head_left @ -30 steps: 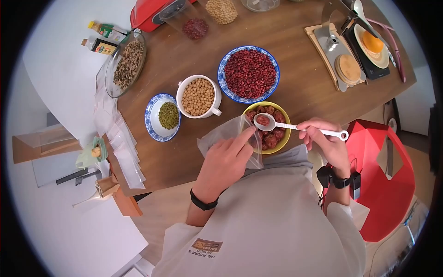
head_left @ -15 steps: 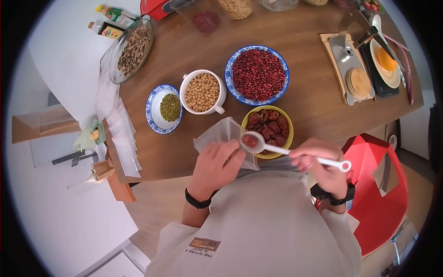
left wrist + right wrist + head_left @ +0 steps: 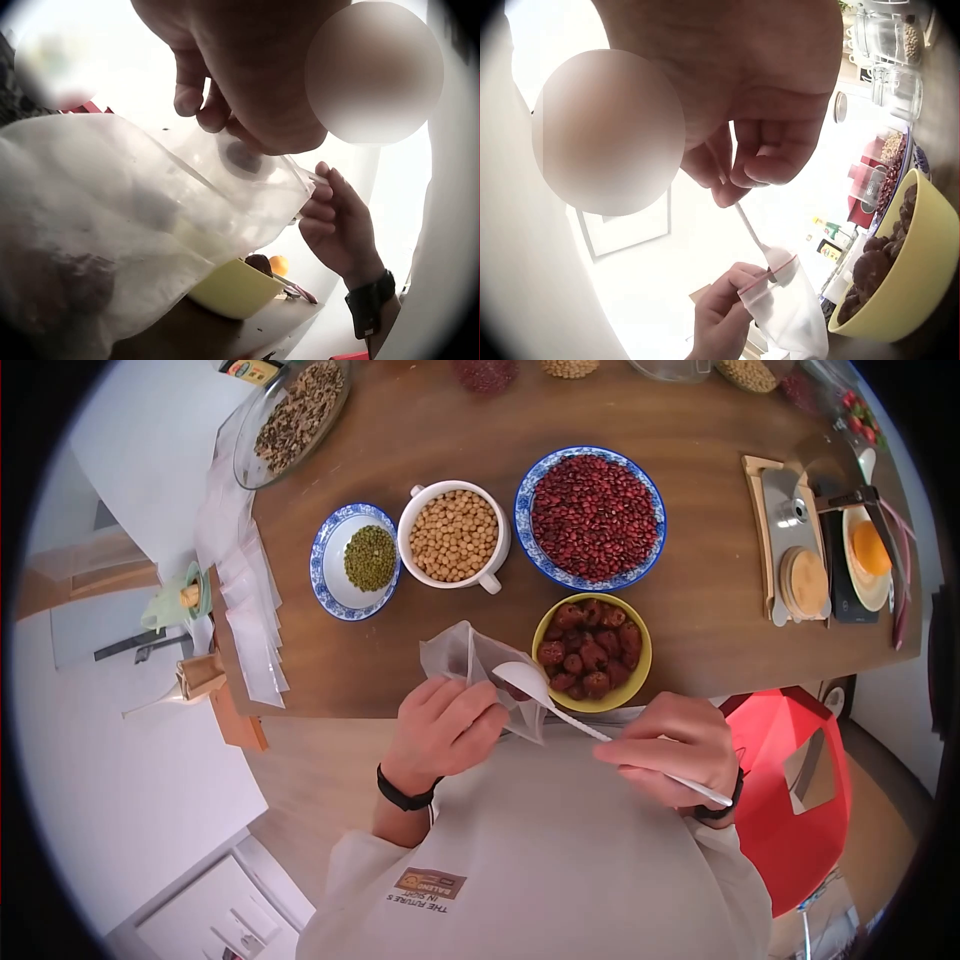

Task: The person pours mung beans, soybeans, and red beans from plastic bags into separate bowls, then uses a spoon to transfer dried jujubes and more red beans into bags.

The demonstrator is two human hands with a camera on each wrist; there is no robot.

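The left hand [image 3: 446, 732] pinches a clear plastic bag [image 3: 450, 652] by its rim near the table's front edge; dark pieces show through the bag [image 3: 150, 225] in the left wrist view. The right hand [image 3: 676, 752] grips the handle of a white spoon [image 3: 521, 678], whose bowl is tilted at the bag's mouth. In the right wrist view the spoon's bowl [image 3: 779, 259] sits within the bag's opening [image 3: 787, 307]. A dark red piece shows partly beneath the spoon. Just right of the bag stands a yellow bowl [image 3: 647, 650] of dried dark red fruit [image 3: 592, 650].
Behind are a bowl of red beans [image 3: 598, 515], a white two-handled cup of chickpeas [image 3: 454, 536] and a dish of green beans [image 3: 370, 558]. Flat plastic bags [image 3: 250, 620] lie at the left. A wooden tray [image 3: 755, 510] and a plate with an orange [image 3: 870, 548] stand right.
The spoon has moved left from above the yellow bowl to the bag's mouth and tipped over. The left hand has drawn back from pointing over the bowl's side and now holds the bag's rim.
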